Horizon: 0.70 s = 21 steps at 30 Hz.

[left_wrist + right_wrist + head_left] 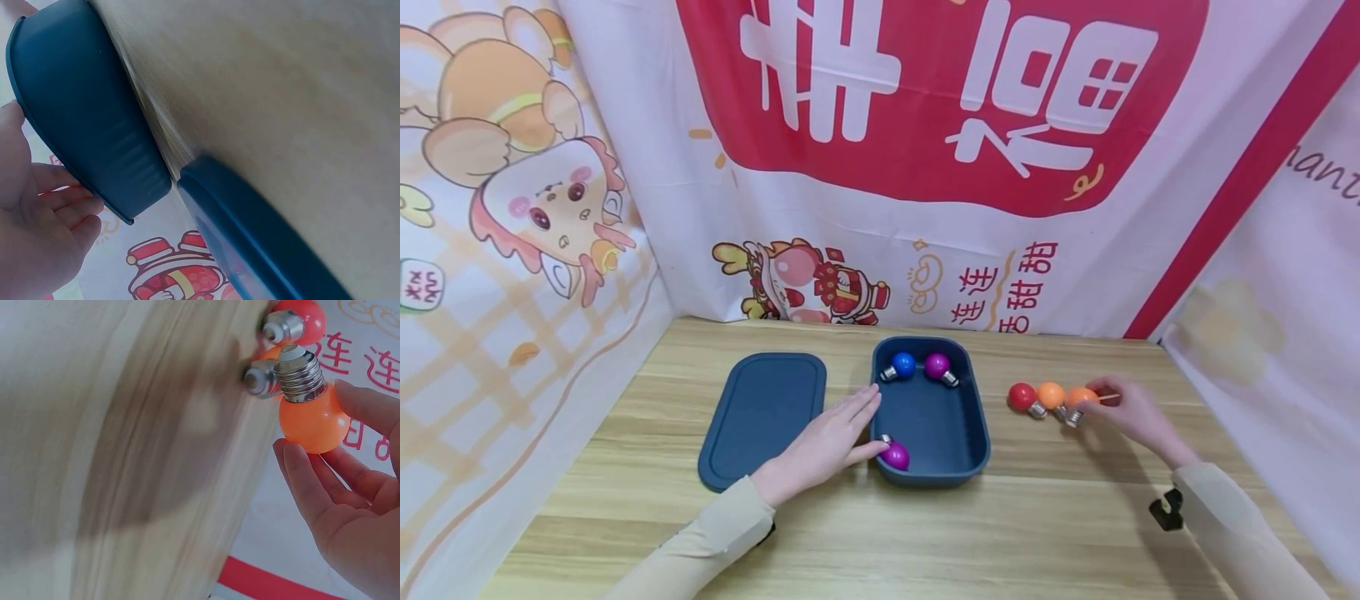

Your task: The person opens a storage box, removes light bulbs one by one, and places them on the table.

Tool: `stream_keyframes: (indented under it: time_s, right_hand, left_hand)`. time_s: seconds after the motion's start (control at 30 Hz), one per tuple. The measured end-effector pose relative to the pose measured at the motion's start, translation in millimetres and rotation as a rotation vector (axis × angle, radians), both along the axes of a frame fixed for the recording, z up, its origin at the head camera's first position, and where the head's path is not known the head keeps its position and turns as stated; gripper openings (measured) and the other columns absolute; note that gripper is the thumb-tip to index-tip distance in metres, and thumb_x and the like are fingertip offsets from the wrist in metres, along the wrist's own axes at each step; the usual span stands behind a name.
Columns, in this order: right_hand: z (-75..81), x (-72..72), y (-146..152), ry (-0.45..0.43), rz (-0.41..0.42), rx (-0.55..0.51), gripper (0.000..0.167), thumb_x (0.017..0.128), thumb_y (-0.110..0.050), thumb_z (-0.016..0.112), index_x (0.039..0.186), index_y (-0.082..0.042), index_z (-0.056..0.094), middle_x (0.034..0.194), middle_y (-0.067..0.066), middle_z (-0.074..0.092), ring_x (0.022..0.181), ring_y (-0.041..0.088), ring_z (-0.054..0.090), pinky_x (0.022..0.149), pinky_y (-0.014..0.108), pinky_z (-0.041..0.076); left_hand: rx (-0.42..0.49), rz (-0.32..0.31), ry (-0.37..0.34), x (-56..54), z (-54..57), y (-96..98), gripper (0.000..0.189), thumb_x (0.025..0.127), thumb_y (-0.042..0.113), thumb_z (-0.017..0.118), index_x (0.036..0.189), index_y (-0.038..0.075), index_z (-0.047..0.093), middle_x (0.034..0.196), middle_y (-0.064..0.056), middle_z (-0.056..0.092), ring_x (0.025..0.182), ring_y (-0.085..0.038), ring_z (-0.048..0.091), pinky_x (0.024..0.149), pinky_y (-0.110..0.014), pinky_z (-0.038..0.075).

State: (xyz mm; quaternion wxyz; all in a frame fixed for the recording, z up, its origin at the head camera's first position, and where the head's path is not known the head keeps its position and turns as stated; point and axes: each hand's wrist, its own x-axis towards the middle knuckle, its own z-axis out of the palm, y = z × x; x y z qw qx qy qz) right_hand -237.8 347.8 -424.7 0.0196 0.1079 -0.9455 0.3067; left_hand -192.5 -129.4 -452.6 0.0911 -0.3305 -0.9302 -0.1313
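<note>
My left hand (831, 437) rests along the left side of a dark blue box (936, 479), fingers nearly straight. In the left wrist view, the fingertips of the left hand (44, 219) touch the rim of the box (94, 106). Inside lie a blue bulb (903, 364), a purple bulb (937, 365) at the back, and another purple bulb (895, 456) near the thumb. My right hand (1131, 412) pinches an orange bulb (314, 422) between thumb and fingers, its metal base pointing away from the palm. Beside it are a second orange bulb (1050, 395) and a red bulb (1022, 397).
A dark blue lid (763, 421) lies flat on the wooden table (887, 542), left of the box. Printed cloth (850, 183) hangs behind the table and along both sides.
</note>
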Motion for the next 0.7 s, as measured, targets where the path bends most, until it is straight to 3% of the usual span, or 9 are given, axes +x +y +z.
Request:
stream_keyframes:
  time_s: [0.4,0.7]
  right_hand:
    - [-12.1,-0.6,12,-0.075,-0.070,0.059,0.041,0.091,-0.028,0.072,0.114,0.006,0.066,0.110,0.026,0.071,0.100,0.036,0.070,0.071,0.022,0.054]
    - [-16.3,-2.9,15,-0.131,-0.081,0.093,0.049,0.093,-0.035,0.069,0.119,0.007,0.063,0.115,0.028,0.068,0.104,0.039,0.067,0.084,0.048,0.059]
  left_hand:
    - [-0.004,0.012,-0.007,1.2,1.0,-1.2,0.076,0.098,0.056,0.049,0.152,0.003,0.038,0.162,-0.012,0.033,0.148,-0.027,0.037,0.119,-0.044,0.037]
    - [0.001,-0.002,-0.022,0.0,1.5,-0.7,0.076,0.099,0.056,0.048,0.152,0.002,0.038,0.161,-0.014,0.034,0.148,-0.028,0.037,0.119,-0.046,0.037]
